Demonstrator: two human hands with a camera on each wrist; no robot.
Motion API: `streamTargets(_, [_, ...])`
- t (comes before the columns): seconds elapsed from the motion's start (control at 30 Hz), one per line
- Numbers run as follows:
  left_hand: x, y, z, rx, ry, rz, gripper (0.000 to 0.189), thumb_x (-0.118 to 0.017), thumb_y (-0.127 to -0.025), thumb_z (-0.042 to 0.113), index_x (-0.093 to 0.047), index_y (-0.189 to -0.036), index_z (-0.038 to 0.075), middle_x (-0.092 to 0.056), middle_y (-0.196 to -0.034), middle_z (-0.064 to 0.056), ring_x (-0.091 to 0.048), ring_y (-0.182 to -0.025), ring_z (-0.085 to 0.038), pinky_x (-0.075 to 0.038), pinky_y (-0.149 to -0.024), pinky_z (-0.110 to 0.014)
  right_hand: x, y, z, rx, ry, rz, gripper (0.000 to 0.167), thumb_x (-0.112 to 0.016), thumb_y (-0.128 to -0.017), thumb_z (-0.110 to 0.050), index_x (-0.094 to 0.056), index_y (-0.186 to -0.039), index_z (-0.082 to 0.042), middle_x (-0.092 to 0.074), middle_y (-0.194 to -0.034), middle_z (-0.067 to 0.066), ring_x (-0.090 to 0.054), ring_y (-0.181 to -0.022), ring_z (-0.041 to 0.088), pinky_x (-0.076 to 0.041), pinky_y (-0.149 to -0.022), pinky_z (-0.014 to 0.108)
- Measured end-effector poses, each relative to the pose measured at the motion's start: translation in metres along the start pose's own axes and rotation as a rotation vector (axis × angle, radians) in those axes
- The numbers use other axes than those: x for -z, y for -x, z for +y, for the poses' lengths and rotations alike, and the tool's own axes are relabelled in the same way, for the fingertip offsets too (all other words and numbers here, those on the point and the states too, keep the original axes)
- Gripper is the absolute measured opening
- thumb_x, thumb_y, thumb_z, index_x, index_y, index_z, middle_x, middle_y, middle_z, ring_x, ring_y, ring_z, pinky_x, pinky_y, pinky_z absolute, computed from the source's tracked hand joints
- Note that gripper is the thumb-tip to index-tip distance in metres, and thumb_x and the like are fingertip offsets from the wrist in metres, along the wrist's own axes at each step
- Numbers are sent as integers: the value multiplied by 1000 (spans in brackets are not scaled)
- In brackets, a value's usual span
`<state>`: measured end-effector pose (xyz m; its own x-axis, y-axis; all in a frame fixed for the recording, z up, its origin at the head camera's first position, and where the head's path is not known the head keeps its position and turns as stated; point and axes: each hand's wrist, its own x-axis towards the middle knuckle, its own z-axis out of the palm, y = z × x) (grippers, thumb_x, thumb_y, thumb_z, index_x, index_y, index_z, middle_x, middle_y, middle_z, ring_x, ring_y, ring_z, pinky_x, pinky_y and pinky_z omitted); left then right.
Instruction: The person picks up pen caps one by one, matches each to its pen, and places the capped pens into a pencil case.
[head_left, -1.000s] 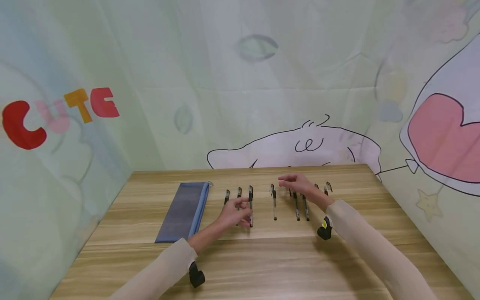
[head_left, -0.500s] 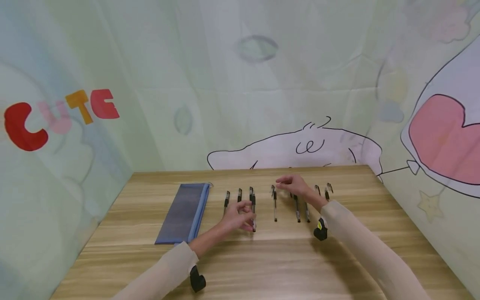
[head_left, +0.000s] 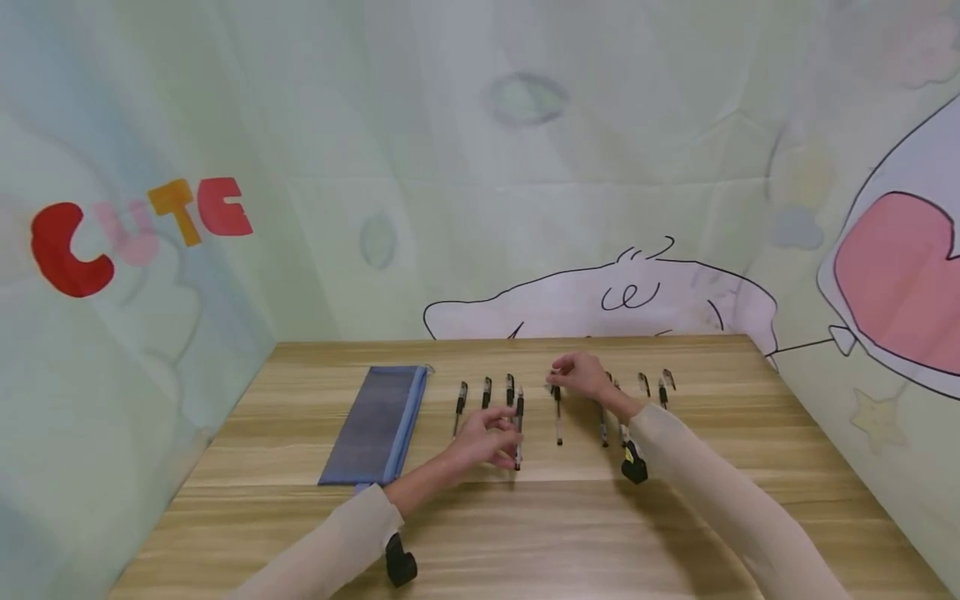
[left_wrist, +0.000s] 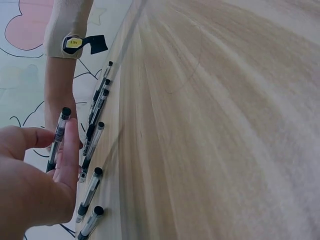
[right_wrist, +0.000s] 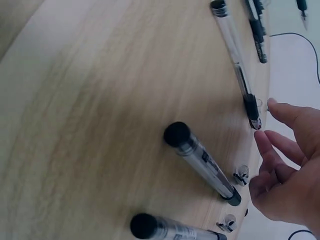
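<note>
Pen in left hand, we pinch its rear, likely to free the tip; our right hand, thumb and fingers parted, hovers beside another pen.

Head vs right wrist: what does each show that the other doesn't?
Head only: the pouch, the CUTE letters and the left hand.

Right wrist only: the pen tip nearest the right hand, covered by that hand in the head view; also a clear gap between thumb and fingertips.

Both: right hand, several pens, loose caps, table.
</note>
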<state>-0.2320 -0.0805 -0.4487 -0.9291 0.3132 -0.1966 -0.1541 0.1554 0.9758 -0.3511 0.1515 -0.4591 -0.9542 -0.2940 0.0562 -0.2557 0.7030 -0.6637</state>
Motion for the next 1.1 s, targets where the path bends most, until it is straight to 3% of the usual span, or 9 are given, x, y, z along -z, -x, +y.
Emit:
streamTargets(0.13, [0,0,-1,4,4,-9,57,-69,-91,1,-49,-144,-3,-62,-108,-12,-67,-71,-14,-67,-68,-33,-2,-2,-2,-1,93,10,34,-76,-92,-22,-72,-113,5,-76,-106,22,-73,-93,30,-64,-81,38])
streamTargets(0.37, [0,-1,-3,12,8,0,58,-70,-91,2,-49,-146,-3,-63,-108,-12,-67,-71,-13,-67,-69,-33,-4,-5,-4,-17,123,-14,25,-75,-94,-22,-76,-103,1,-77,-98,17,-68,-79,20,-59,-70,30])
streamTargets(0.6, [2,-1,-3,7,11,17,58,-69,-92,2,-49,-145,-3,-63,-109,-11,-67,-69,-12,-67,-69,-35,-6,-8,-7,5,139,-26,32,-73,-95,-21,-72,-114,4,-75,-110,22,-72,-97,30,-62,-87,43])
streamTargets(0.83, [3,-3,-5,-3,25,20,58,-69,-91,1,-49,-145,-4,-62,-103,-8,-67,-70,-10,-66,-66,-30,-9,-9,-7,-12,116,-25,35,-73,-95,-18,-69,-121,5,-74,-112,22,-71,-101,30,-62,-90,42])
streamTargets(1.1, [3,-10,-3,-14,47,34,58,-67,-90,0,-48,-144,-7,-62,-99,-5,-65,-71,-11,-66,-65,-28,-7,-8,-4,-13,18,39,31,-75,-92,-13,-71,-118,4,-76,-102,22,-72,-91,32,-62,-80,40])
